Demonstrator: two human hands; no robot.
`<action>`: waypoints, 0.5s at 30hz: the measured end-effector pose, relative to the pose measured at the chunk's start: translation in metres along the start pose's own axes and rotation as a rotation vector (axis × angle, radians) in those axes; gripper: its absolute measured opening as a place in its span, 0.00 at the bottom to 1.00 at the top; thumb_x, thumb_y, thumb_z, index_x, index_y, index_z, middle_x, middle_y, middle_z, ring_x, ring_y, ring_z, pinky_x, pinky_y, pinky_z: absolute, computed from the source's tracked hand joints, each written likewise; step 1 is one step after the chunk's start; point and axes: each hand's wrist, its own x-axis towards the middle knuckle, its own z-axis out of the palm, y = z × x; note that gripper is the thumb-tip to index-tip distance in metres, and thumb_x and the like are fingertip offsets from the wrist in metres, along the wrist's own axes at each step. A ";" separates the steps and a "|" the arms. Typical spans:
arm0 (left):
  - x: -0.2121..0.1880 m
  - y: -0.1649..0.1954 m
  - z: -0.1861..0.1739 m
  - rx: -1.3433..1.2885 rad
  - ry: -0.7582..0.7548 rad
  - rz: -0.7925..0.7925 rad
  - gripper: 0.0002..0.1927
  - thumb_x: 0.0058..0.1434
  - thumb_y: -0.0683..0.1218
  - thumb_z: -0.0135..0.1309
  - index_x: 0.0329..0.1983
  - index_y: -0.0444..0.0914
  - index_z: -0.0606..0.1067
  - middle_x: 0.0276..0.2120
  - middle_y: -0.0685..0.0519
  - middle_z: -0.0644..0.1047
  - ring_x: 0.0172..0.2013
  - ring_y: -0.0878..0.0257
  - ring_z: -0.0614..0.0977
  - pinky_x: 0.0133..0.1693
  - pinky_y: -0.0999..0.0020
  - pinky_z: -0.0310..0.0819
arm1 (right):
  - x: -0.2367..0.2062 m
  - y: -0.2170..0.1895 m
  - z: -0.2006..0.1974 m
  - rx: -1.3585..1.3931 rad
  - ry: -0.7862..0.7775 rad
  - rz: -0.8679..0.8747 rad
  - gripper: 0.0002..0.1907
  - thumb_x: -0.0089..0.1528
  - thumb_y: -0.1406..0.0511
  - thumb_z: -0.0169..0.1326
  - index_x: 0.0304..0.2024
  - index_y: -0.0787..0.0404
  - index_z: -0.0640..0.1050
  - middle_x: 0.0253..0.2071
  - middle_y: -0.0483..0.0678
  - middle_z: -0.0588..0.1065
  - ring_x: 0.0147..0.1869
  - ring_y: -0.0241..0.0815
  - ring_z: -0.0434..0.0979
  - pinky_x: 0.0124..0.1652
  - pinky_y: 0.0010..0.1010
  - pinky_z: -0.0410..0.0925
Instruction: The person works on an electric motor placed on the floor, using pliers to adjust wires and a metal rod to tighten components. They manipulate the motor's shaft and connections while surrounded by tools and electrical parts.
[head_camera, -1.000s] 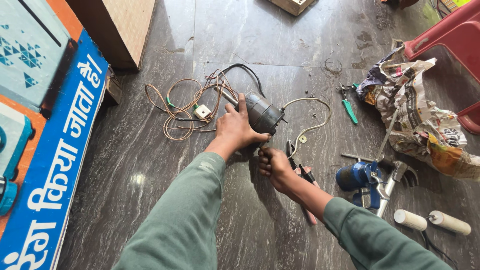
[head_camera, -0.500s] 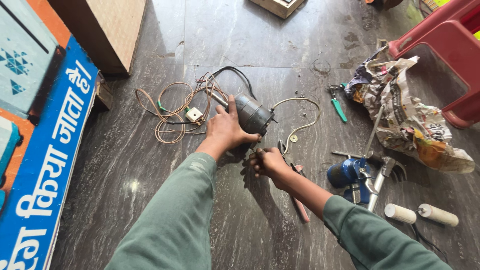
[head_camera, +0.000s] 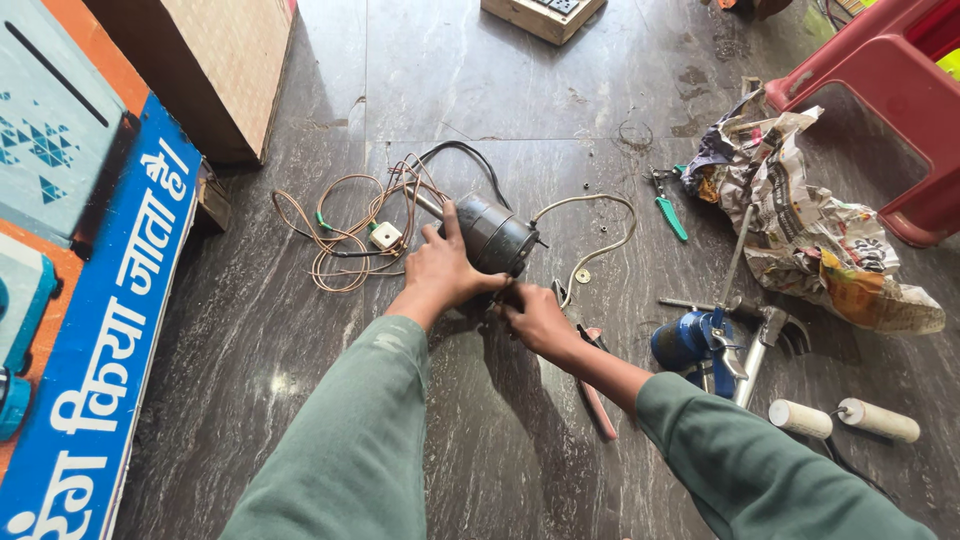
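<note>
A dark cylindrical electric motor (head_camera: 497, 235) lies on the grey stone floor (head_camera: 250, 330). My left hand (head_camera: 447, 265) rests on its near side and grips it. My right hand (head_camera: 535, 316) is closed at the motor's lower end, its fingertips pinching something small that I cannot make out. A tangle of thin brown wires (head_camera: 340, 225) with a small white connector block (head_camera: 386, 235) spreads left of the motor. A black cable (head_camera: 462, 152) and a pale cord (head_camera: 600, 225) run from it.
Red-handled pliers (head_camera: 592, 385) lie under my right forearm. A blue tool (head_camera: 690, 342), metal bars, two white rollers (head_camera: 845, 418), a green-handled tool (head_camera: 668, 212), crumpled newspaper (head_camera: 810, 225) and a red plastic stool (head_camera: 880, 110) are right. A blue signboard (head_camera: 110, 330) and wooden box (head_camera: 215, 65) stand left.
Both hands stay at the motor. The left hand has shifted slightly along its body, and the right hand has closed in nearer the motor's end. The view has moved a little.
</note>
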 end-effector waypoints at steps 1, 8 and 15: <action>-0.003 -0.002 0.000 -0.008 0.010 0.000 0.80 0.38 0.75 0.68 0.79 0.39 0.32 0.58 0.33 0.65 0.50 0.37 0.80 0.50 0.48 0.77 | 0.000 0.001 0.001 0.008 -0.019 -0.025 0.11 0.62 0.66 0.57 0.44 0.68 0.79 0.29 0.51 0.81 0.29 0.38 0.79 0.31 0.35 0.73; -0.020 -0.002 0.004 -0.040 0.030 -0.040 0.77 0.43 0.77 0.63 0.80 0.40 0.32 0.58 0.32 0.68 0.51 0.40 0.81 0.50 0.49 0.78 | 0.005 0.004 0.010 0.016 -0.019 0.071 0.12 0.65 0.65 0.55 0.46 0.67 0.81 0.30 0.53 0.81 0.29 0.40 0.81 0.32 0.35 0.74; -0.014 0.008 0.013 -0.047 0.153 -0.047 0.75 0.44 0.76 0.66 0.77 0.42 0.31 0.58 0.27 0.66 0.52 0.35 0.78 0.49 0.47 0.76 | 0.006 0.002 0.005 -0.023 -0.011 0.057 0.14 0.61 0.64 0.60 0.45 0.69 0.78 0.31 0.53 0.81 0.29 0.39 0.80 0.32 0.35 0.73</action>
